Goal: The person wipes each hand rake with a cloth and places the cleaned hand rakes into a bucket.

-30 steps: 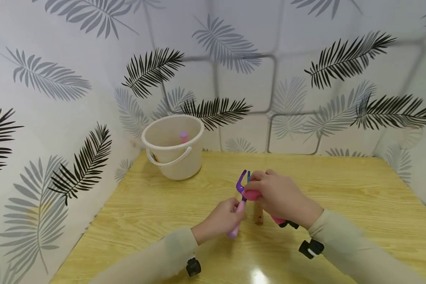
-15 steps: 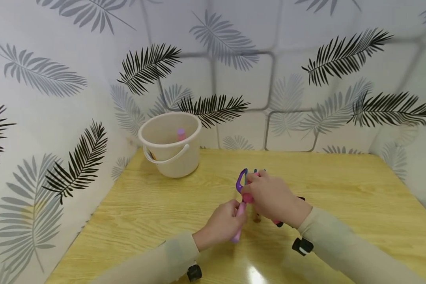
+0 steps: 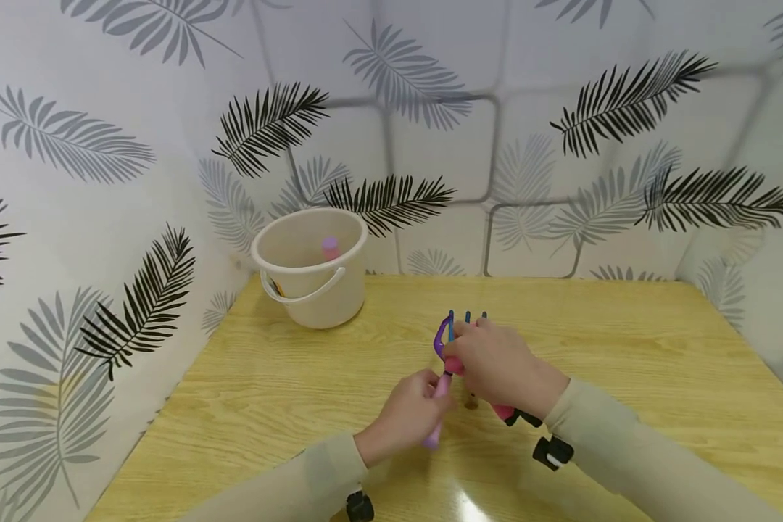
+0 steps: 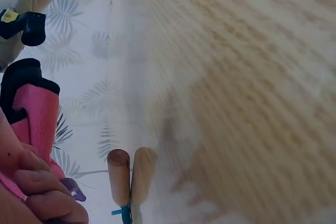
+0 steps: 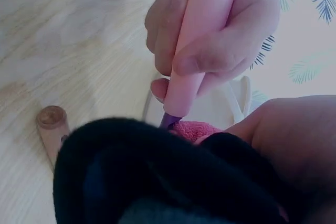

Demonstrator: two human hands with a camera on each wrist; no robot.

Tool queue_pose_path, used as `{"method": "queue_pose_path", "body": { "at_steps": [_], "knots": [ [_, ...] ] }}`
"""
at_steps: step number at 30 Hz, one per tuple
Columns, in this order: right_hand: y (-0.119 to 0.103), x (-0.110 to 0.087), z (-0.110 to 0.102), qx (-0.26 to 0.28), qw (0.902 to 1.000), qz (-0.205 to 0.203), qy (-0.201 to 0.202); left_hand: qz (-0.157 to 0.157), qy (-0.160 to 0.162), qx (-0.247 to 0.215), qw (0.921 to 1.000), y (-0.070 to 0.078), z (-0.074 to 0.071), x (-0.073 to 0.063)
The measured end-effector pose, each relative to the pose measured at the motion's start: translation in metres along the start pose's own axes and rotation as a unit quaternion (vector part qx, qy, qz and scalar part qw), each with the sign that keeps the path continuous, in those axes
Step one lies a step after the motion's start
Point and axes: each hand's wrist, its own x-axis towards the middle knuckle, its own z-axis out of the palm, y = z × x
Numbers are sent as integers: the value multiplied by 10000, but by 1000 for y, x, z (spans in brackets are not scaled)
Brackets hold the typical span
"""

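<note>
My left hand (image 3: 409, 409) grips the pink handle (image 5: 205, 19) of a hand tool with a curved purple head (image 3: 439, 341). My right hand (image 3: 496, 362) holds a pink fuzzy cloth (image 4: 39, 114) with black edging against the base of that head, where the purple neck (image 5: 170, 120) meets the handle. Its fingers cover part of the head. Beneath the right hand, a second tool lies on the table; its round wooden handle (image 4: 119, 177) points toward me and its blue tines (image 3: 467, 317) show beyond the fingers. The middle of this tool is hidden.
A cream bucket (image 3: 326, 301) with a white carrying handle stands at the back left of the wooden table (image 3: 287, 391). A pink and lilac handle end (image 3: 330, 248) shows inside it. Leaf-patterned sheeting (image 3: 431, 145) rises behind the table.
My right hand has shifted a little left and turned over the purple head, uncovering more blue tines beyond it. My left hand keeps its grip on the pink handle. The view has shifted slightly.
</note>
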Motion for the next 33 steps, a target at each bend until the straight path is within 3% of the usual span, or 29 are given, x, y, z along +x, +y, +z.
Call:
{"method": "queue_pose_path", "body": {
  "at_steps": [4, 10, 18, 22, 27, 33],
  "knots": [
    [-2, 2, 2, 82, 9999, 57, 140, 63, -107, -236, 9996, 0, 5, -1],
    [-8, 11, 4, 167, 9979, 130, 614, 254, -34, -57, 9997, 5, 11, -4],
    [1, 1, -7, 290, 9995, 109, -100, 121, 118, -142, 9998, 1, 9, -4],
    [9, -7, -9, 192, 9982, 408, -398, 79, 249, -161, 9995, 0, 9, -5],
    [8, -8, -6, 33, 9993, 341, -124, 92, 384, -118, 9992, 1, 9, -5],
    [-3, -5, -8, 287, 9995, -101, 85, 247, 205, -125, 9994, 1, 11, -5]
  ]
}}
